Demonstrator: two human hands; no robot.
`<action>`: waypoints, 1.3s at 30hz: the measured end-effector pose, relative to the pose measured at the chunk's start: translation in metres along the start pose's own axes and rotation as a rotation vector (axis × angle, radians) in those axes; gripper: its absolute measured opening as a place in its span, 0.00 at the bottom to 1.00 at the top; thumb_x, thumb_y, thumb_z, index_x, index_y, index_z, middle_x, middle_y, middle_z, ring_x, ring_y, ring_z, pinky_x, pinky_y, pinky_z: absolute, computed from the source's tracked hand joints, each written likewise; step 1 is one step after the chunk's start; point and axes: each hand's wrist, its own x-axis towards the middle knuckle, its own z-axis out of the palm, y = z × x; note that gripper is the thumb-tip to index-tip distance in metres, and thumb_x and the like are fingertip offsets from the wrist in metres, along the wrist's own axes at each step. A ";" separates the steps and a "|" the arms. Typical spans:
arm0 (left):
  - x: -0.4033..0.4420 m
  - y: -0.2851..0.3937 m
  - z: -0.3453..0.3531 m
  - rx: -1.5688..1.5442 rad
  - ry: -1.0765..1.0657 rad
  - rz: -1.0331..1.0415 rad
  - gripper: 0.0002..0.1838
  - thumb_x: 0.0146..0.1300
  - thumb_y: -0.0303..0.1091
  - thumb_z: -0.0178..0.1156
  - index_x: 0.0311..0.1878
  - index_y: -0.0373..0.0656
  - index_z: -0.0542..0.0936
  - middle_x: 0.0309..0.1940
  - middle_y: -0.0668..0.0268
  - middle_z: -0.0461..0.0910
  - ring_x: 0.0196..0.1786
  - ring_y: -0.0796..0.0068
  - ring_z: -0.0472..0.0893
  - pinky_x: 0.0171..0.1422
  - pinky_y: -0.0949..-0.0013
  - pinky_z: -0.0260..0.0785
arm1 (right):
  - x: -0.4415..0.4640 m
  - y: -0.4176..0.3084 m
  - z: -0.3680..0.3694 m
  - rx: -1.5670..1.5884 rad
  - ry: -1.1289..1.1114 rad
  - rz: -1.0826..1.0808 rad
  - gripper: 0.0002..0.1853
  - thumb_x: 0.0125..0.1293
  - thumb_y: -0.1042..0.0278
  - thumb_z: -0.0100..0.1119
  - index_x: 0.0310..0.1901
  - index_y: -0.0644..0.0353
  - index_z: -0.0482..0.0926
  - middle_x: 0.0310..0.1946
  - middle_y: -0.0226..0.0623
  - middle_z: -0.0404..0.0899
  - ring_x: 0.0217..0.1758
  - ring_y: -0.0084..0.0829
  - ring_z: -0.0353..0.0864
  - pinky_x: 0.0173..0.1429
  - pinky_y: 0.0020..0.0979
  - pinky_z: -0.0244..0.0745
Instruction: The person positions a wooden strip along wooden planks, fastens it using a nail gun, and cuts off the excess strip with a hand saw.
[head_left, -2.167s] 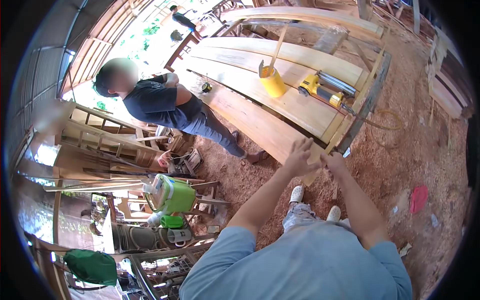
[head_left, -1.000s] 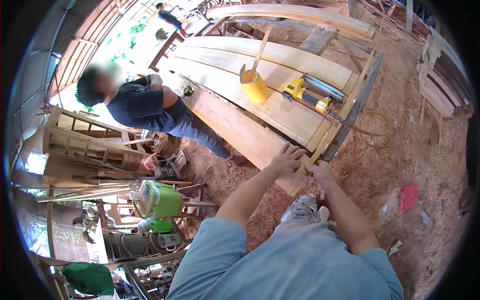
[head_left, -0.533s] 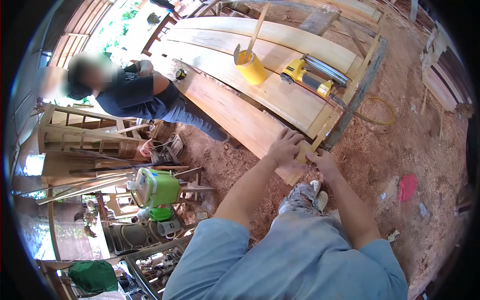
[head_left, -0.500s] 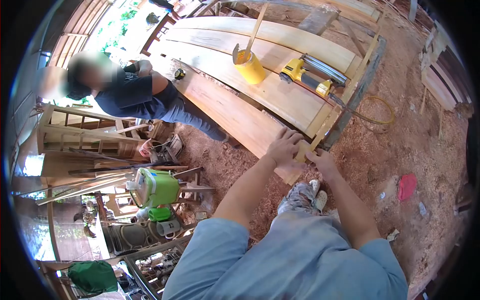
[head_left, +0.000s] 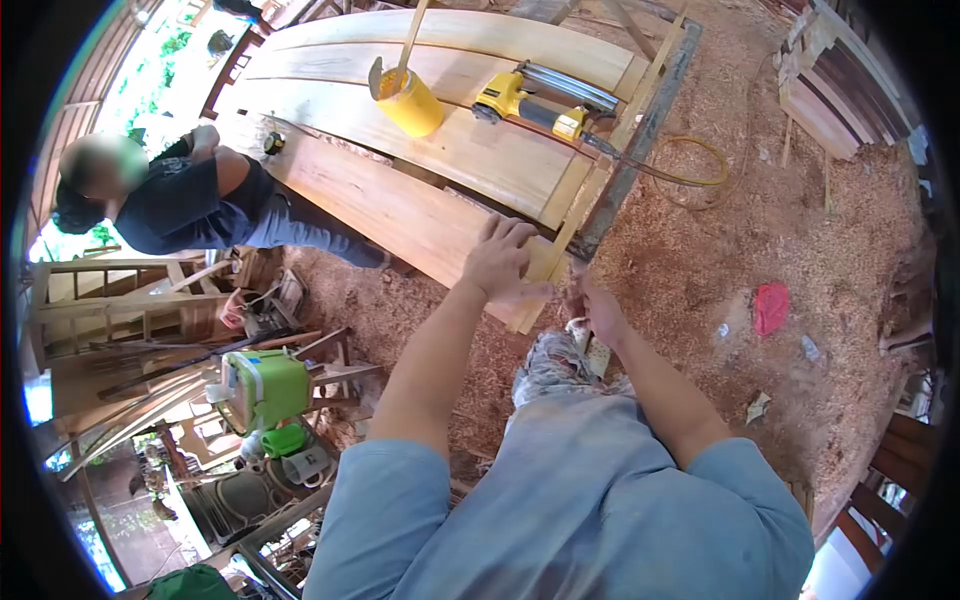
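My left hand [head_left: 500, 262] lies with spread fingers on the near end of a long wooden plank [head_left: 370, 205], the closest of several boards laid side by side. A narrow wooden strip [head_left: 566, 232] runs across the board ends, just beyond my fingers. My right hand [head_left: 601, 312] is closed to the right of the plank end, slightly apart from it; whatever its fingers hold is too small to make out. Farther up the boards stand a yellow container [head_left: 412, 108] with a stick in it and a yellow nail gun [head_left: 530, 105] lying on its side.
At the left stands a person [head_left: 190, 205] in a dark shirt, beside a tape measure [head_left: 273, 143]. A green cooler [head_left: 268, 388] is at the lower left. A yellow hose [head_left: 700, 182] loops past the frame's edge. A red cloth [head_left: 771, 308] lies on the shavings-covered floor [head_left: 680, 340].
The view has swung right, so the boards and person appear farther left. My right hand has come away from the plank end towards my body. My left hand stays on the plank.
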 end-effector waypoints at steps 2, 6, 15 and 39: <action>0.000 -0.001 0.002 0.003 -0.001 -0.005 0.32 0.49 0.70 0.68 0.22 0.44 0.86 0.67 0.61 0.73 0.77 0.59 0.60 0.85 0.47 0.39 | 0.016 0.051 -0.053 -0.165 0.063 0.060 0.18 0.75 0.51 0.56 0.35 0.57 0.81 0.25 0.28 0.79 0.22 0.24 0.73 0.26 0.30 0.67; 0.000 0.002 -0.002 0.028 -0.048 -0.037 0.34 0.50 0.70 0.66 0.29 0.41 0.89 0.68 0.64 0.72 0.78 0.62 0.59 0.87 0.50 0.37 | -0.011 0.084 -0.117 -0.622 0.121 0.168 0.14 0.70 0.59 0.57 0.30 0.60 0.81 0.21 0.32 0.79 0.19 0.26 0.74 0.22 0.34 0.66; -0.002 0.000 0.002 0.019 0.011 -0.022 0.35 0.49 0.71 0.68 0.27 0.41 0.89 0.67 0.62 0.73 0.77 0.59 0.61 0.86 0.50 0.40 | -0.025 0.086 -0.189 -0.633 0.417 0.151 0.14 0.71 0.61 0.58 0.29 0.59 0.79 0.16 0.35 0.74 0.15 0.30 0.71 0.19 0.36 0.64; 0.003 0.003 0.001 -0.005 0.077 -0.013 0.33 0.44 0.68 0.72 0.20 0.41 0.84 0.65 0.63 0.75 0.75 0.59 0.64 0.84 0.48 0.42 | -0.020 -0.052 0.047 -0.802 0.366 -0.483 0.24 0.56 0.48 0.64 0.38 0.66 0.88 0.26 0.50 0.84 0.33 0.42 0.87 0.42 0.42 0.79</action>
